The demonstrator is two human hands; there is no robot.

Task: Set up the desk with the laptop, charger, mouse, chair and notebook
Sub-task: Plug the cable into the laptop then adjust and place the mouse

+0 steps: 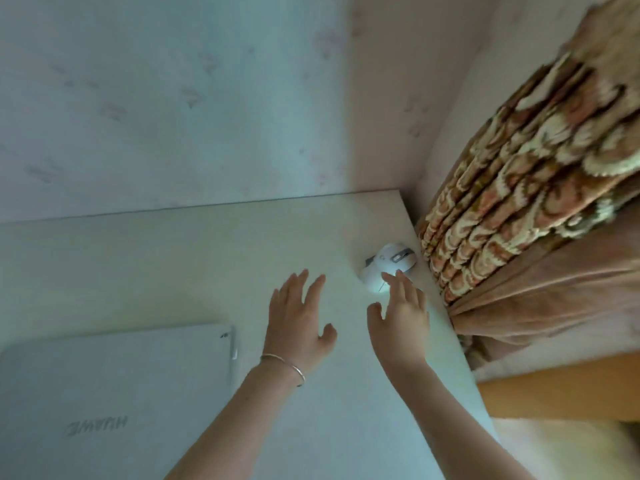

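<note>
Our fingers (398,282) were spread wide and held nothing. The right hand (401,317) had its tips just at the near end of the mouse (384,268); we could not tell if they touched it. The left hand (301,317) was open too, beside it. The mouse sat near the far right corner of the worktop (173,258), close to the curtain (519,188). We thought it looked small, light, hard and smooth, best held by its two sides. The shut laptop (114,393) lay well apart.
</note>
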